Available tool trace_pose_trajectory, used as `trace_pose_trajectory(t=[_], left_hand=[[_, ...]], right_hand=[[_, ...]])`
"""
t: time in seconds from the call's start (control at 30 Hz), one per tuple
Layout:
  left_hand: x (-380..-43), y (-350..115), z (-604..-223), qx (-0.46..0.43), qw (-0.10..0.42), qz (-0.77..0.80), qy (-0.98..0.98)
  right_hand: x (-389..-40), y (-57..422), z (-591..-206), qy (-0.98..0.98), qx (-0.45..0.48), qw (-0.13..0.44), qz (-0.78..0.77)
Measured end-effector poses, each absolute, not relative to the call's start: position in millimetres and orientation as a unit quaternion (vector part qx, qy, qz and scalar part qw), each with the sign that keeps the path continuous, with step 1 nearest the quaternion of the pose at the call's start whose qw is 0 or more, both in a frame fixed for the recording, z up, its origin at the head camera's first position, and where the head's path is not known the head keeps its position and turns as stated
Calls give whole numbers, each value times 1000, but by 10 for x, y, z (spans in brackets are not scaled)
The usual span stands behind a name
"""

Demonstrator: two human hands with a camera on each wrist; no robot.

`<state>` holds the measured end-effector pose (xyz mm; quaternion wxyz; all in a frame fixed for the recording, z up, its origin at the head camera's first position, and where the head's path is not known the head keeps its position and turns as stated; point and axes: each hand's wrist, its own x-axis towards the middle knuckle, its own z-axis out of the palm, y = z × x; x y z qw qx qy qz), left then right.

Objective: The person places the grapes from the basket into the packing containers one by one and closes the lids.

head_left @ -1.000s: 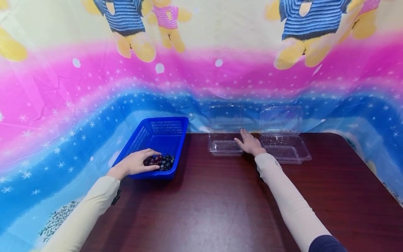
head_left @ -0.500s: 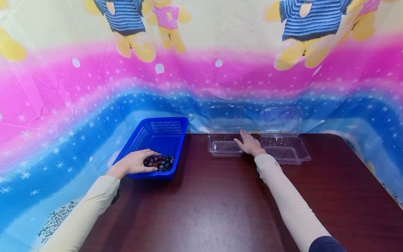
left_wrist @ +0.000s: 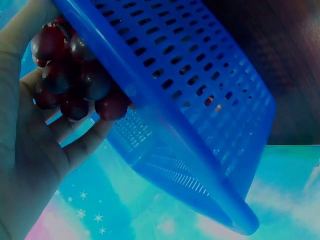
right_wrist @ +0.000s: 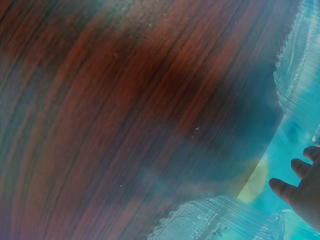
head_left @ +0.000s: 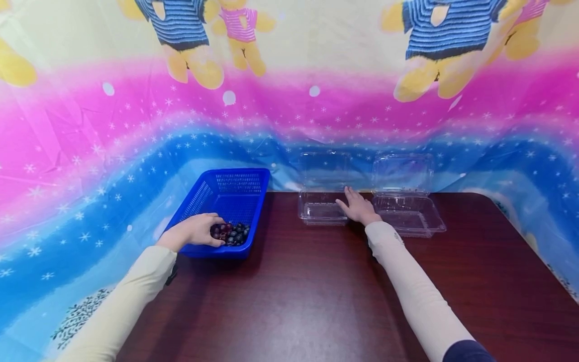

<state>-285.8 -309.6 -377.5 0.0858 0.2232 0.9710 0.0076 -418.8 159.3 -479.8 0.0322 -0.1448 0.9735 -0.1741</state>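
In the head view, a blue plastic basket holds dark red and near-black grapes at its near end. My left hand reaches over the basket's near left side. In the left wrist view, the thumb and fingers of this hand curl round a bunch of red grapes; the rim hides part of the bunch. My right hand has its fingers spread, between two clear plastic clamshell boxes, left and right. It holds nothing; whether it touches either box I cannot tell.
Both boxes stand with lids raised, left lid and right lid, near the back edge of the brown wooden table. Behind them hangs a printed cloth with bears and snowflakes.
My left hand has drawn slightly left, its fingers and thumb curling in more round the grapes. The right hand has stayed where it was beside the boxes.
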Motion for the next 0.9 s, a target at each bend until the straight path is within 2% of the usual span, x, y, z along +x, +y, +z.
trace_pose_trajectory(t=[0.27, 0.9], left_hand=[[-2868, -3107, -3832, 263, 43, 14, 964], [-2921, -3134, -3867, 269, 37, 25, 962]], right_hand=[[-4206, 1593, -4820, 973, -143, 33, -176], [-4215, 1595, -4830, 973, -143, 27, -179]])
